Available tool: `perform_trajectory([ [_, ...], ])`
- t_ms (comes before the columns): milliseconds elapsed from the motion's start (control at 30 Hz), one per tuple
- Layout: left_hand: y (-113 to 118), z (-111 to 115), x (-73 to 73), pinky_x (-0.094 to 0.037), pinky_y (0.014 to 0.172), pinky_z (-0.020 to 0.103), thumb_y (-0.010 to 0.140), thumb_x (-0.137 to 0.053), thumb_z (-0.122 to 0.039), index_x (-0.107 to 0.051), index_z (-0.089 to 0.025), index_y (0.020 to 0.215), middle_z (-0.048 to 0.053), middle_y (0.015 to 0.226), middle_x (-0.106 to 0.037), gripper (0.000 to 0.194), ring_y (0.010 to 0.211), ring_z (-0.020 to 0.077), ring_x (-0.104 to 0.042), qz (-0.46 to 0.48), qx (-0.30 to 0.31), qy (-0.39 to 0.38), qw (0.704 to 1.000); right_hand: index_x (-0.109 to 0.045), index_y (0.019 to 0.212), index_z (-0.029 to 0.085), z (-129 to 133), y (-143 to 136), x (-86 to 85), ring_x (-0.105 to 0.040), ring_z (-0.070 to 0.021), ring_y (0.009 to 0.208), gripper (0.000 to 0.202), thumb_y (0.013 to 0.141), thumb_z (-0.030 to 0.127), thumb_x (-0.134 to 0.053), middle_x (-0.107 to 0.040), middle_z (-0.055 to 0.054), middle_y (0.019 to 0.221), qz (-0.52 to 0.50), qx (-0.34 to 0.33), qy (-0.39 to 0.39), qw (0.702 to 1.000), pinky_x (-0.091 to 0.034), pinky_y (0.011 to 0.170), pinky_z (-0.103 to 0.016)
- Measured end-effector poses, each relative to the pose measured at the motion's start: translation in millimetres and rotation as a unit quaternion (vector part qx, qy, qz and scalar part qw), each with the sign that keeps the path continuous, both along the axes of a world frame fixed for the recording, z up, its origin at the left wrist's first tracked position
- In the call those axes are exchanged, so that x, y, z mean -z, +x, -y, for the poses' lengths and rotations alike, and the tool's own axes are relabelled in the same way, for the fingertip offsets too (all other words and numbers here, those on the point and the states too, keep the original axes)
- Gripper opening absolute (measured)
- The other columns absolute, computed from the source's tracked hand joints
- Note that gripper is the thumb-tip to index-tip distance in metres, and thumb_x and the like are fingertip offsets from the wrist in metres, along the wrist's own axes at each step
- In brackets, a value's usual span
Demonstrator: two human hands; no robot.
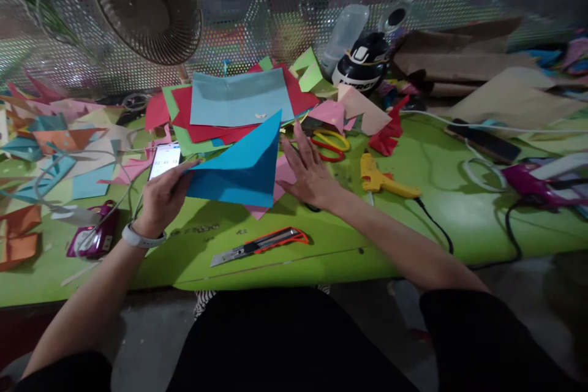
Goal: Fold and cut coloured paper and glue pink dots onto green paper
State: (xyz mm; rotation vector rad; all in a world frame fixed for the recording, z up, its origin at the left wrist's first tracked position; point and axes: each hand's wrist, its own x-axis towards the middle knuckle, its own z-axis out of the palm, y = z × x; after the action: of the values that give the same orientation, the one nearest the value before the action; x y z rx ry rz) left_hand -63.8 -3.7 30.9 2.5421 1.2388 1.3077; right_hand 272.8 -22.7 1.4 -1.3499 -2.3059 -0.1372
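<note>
1. The left hand (pixel 163 196) pinched the left corner of a folded blue paper (pixel 239 165), thumb on top and fingers curled beneath, and held it lifted and tilted above the green table (pixel 321 245).
2. The blue paper's sharp upper corner pointed up toward the stack of coloured sheets (pixel 234 107) behind it; its lower right edge hung over a pink sheet (pixel 280 180) that lay flat on the table.
3. The right hand (pixel 310 174) lay spread, palm down, fingers apart, pressing on the pink sheet just right of the blue paper; it held nothing.
4. A phone (pixel 164 159) with a lit screen lay just behind the left hand, partly covered by the blue paper's corner.
5. Scissors (pixel 328 146) with red and yellow handles sat just beyond the fingertips of the right hand, and a yellow glue gun (pixel 383 180) lay to its right, its cord running toward the table's near edge.
6. A box cutter (pixel 260 245) lay near the front edge of the table, between the two forearms, apart from both hands.
7. The barest stretch of table was the strip along the near edge, around the cutter and to its right.
8. Paper scraps (pixel 50 147) crowded the left side, and a fan (pixel 147 3) stood at the back against a perforated screen.
</note>
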Motion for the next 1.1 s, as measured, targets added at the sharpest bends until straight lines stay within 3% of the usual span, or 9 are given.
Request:
perform_trajectory([
  [100, 0, 0, 4.8, -0.06, 0.064, 0.024, 0.098, -0.058, -0.029, -0.076, -0.019, 0.111, 0.005, 0.09, -0.08, 0.024, 0.072, 0.0163, -0.075, -0.017, 0.002, -0.029, 0.999, 0.017, 0.161, 0.03, 2, -1, -5.0, -0.003, -0.0363, 0.157, 0.1, 0.094, 0.035, -0.058, -0.004, -0.012, 0.171, -0.014, 0.025, -0.008, 1.0, -0.021, 0.122, -0.066],
  [200, -1, 0, 8.9, -0.062, 0.069, 0.026, 0.098, -0.057, -0.03, -0.075, -0.021, 0.113, 0.005, 0.091, -0.08, 0.025, 0.075, 0.0171, -0.076, -0.024, 0.033, -0.043, 0.998, -0.017, 0.162, 0.028, 3, 0, -8.7, -0.005, -0.0345, 0.158, 0.078, 0.095, 0.037, -0.057, -0.016, -0.011, 0.17, -0.023, 0.021, -0.004, 1.0, -0.021, 0.122, -0.065],
  [367, -3, -6, 0.8, -0.061, 0.095, 0.041, 0.097, -0.061, -0.043, -0.065, -0.021, 0.132, 0.012, 0.12, -0.075, 0.041, 0.108, 0.0259, -0.074, -0.088, 0.133, -0.084, 0.984, -0.069, 0.113, 0.028, 2, 2, -10.2, -0.045, -0.0283, 0.144, 0.025, 0.1, 0.026, -0.048, -0.06, -0.008, 0.144, -0.091, -0.026, 0.034, 0.995, -0.025, 0.122, -0.063],
  [467, 1, -9, -3.9, -0.045, 0.113, 0.058, 0.079, -0.075, -0.063, -0.05, -0.02, 0.146, 0.017, 0.135, -0.067, 0.084, 0.124, 0.0347, -0.065, -0.141, 0.192, -0.063, 0.969, -0.072, 0.102, 0.027, 3, 0, -11.5, -0.065, -0.0269, 0.122, 0.021, 0.1, 0.026, -0.05, -0.074, -0.007, 0.12, -0.124, -0.036, 0.016, 0.992, -0.029, 0.119, -0.066],
  [533, 9, -7, -4.5, -0.041, 0.116, 0.06, 0.077, -0.08, -0.056, -0.042, -0.023, 0.151, 0.016, 0.139, -0.064, 0.089, 0.126, 0.0331, -0.064, -0.149, 0.19, -0.023, 0.97, -0.072, 0.102, 0.027, 7, -2, -12.5, -0.068, -0.0266, 0.116, 0.02, 0.1, 0.026, -0.052, -0.076, -0.006, 0.117, -0.122, -0.045, 0.004, 0.991, -0.032, 0.118, -0.067],
  [667, 32, 4, -6.8, -0.045, 0.115, 0.053, 0.088, -0.075, -0.029, -0.036, -0.025, 0.153, 0.012, 0.13, -0.071, 0.075, 0.122, 0.0258, -0.067, -0.106, 0.156, 0.02, 0.982, -0.072, 0.101, 0.028, 19, -10, -14.9, -0.069, -0.0258, 0.114, 0.019, 0.098, 0.022, -0.054, -0.075, -0.006, 0.119, -0.097, -0.078, 0.025, 0.992, -0.03, 0.119, -0.067],
  [900, 46, 9, -16.6, -0.055, 0.108, 0.043, 0.094, -0.062, -0.014, -0.07, -0.024, 0.118, 0.005, 0.111, -0.079, 0.027, 0.103, 0.0196, -0.076, -0.021, 0.241, -0.035, 0.97, -0.067, 0.111, 0.031, 30, 8, -35.8, -0.072, -0.0263, 0.109, 0.021, 0.098, 0.043, -0.055, -0.076, -0.005, 0.117, -0.178, -0.126, 0.104, 0.97, -0.037, 0.117, -0.064],
  [1000, 42, 7, -16.8, -0.059, 0.102, 0.042, 0.092, -0.067, -0.015, -0.073, -0.026, 0.111, 0.002, 0.108, -0.08, 0.022, 0.101, 0.0198, -0.076, 0.093, 0.185, -0.054, 0.977, -0.059, 0.128, 0.029, 17, 30, -40.5, -0.068, -0.0254, 0.118, 0.033, 0.102, 0.036, -0.041, -0.071, -0.01, 0.126, -0.356, -0.044, 0.046, 0.932, -0.047, 0.111, -0.058],
  [1100, 43, 9, -20.9, -0.059, 0.102, 0.046, 0.093, -0.069, -0.021, -0.073, -0.029, 0.108, 0.002, 0.11, -0.079, 0.017, 0.105, 0.0217, -0.075, 0.16, 0.172, -0.091, 0.968, -0.047, 0.147, 0.025, 4, 37, -32.8, -0.057, -0.0286, 0.134, 0.057, 0.093, 0.039, -0.059, -0.056, -0.014, 0.148, -0.342, -0.081, -0.08, 0.933, -0.046, 0.112, -0.055],
])
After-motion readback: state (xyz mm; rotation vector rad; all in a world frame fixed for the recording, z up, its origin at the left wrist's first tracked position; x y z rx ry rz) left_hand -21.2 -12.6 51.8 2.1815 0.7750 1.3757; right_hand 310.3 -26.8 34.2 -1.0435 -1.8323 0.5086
